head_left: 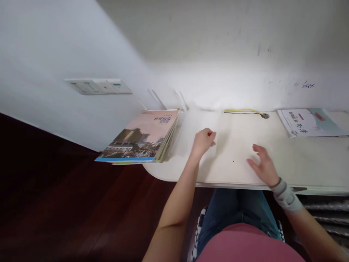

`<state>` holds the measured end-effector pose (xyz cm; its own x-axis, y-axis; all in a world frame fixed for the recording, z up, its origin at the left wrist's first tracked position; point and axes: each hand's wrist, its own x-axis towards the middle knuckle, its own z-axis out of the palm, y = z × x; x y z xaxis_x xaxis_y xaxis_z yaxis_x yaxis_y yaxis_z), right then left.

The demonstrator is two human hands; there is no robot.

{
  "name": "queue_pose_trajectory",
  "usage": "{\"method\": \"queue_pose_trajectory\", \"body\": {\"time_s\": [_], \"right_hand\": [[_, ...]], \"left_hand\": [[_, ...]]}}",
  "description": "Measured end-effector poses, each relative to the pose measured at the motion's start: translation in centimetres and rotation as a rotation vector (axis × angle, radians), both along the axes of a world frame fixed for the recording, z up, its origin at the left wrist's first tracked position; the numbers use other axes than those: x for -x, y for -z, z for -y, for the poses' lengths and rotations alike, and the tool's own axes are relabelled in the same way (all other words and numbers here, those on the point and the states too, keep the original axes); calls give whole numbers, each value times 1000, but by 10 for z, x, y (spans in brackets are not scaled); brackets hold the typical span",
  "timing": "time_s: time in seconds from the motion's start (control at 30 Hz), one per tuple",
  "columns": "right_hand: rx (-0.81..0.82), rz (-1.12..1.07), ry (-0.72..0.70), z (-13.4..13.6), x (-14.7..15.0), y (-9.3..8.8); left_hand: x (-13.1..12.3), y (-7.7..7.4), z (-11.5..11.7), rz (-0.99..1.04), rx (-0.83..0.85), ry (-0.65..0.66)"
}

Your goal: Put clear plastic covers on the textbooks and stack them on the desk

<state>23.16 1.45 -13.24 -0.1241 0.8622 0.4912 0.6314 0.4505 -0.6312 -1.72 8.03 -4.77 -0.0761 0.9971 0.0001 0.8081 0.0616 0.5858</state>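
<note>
My left hand (204,141) is closed in a pinch on the right side of a thin, clear plastic sheet (188,125). The sheet stands out only faintly against the white desk, and its exact form is hard to make out. To the left of it lies a stack of books (141,136), topped by a pink cover with a picture of buildings and a crowd. Over the desk on the right, my right hand (263,165) is open, fingers apart and slightly blurred, holding nothing. A grey band circles that wrist.
The white desk (245,171) has a rounded left end, which the book stack overhangs. At the back right lies another book (308,122). Yellow and black cables run to a cable hole (265,115) by the wall. Sockets (99,87) sit on the left wall.
</note>
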Motion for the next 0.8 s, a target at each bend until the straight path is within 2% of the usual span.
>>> {"method": "queue_pose_trajectory", "body": {"time_s": [0.03, 0.1, 0.17, 0.27, 0.37, 0.47, 0.53, 0.6, 0.7, 0.8], "right_hand": [[-9, -30, -8, 2, 24, -2], [-33, -116, 23, 4, 56, -6], [-103, -175, 100, 1, 63, -11], [-321, -108, 222, -6, 27, -25], [-584, 92, 319, -4, -32, -45], [-686, 316, 368, 12, -76, -55], [-604, 470, 315, 24, -91, -48], [-450, 610, 218, 32, -97, -32], [-224, 734, 78, 34, -101, 2], [-86, 755, 13, 30, -105, 27]], "left_hand": [[-15, -6, 6, 171, -70, 11], [-41, -19, 23, 502, -171, 121], [-54, -32, 41, 725, -251, 167], [-40, -42, 61, 943, -393, 90], [-2, -29, 65, 972, -471, -67], [29, 6, 60, 766, -342, -182], [39, 33, 59, 535, -237, -214], [42, 55, 60, 267, -166, -223], [38, 73, 64, -114, -52, -251], [32, 76, 65, -338, 74, -293]]}}
